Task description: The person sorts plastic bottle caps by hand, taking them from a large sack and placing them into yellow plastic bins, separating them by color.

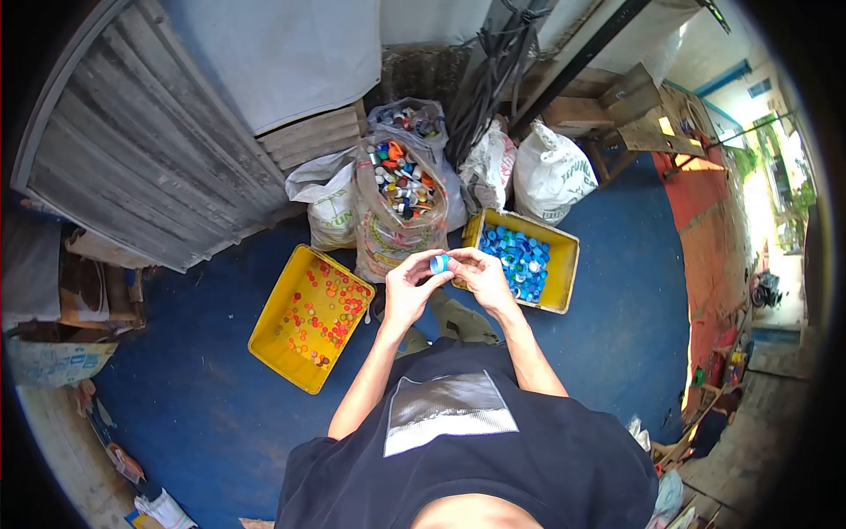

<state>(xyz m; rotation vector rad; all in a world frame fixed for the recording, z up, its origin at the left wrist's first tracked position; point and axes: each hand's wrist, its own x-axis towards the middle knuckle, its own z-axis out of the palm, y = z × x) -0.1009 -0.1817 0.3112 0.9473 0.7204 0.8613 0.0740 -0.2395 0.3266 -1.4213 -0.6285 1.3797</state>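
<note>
A light-blue bottle cap [439, 264] is pinched between my two hands in front of my chest. My left hand [411, 280] grips its left side with fingers and thumb. From the right, my right hand [480, 275] closes on the same cap. Left of my hands sits a yellow crate [273, 331] with red and orange caps [328, 310] scattered over its bottom. Another yellow crate [564, 264], just right of my right hand, holds a heap of blue caps [520, 257]. Beyond my hands stands an open clear sack [383, 238] full of mixed coloured caps [404, 181].
White sacks [553, 176] lean by the back wall, with another white sack [328, 212] left of the clear one. A corrugated metal sheet [150, 132] stands at the left. Wooden furniture [617, 123] is at the back right. The floor [211, 432] is blue.
</note>
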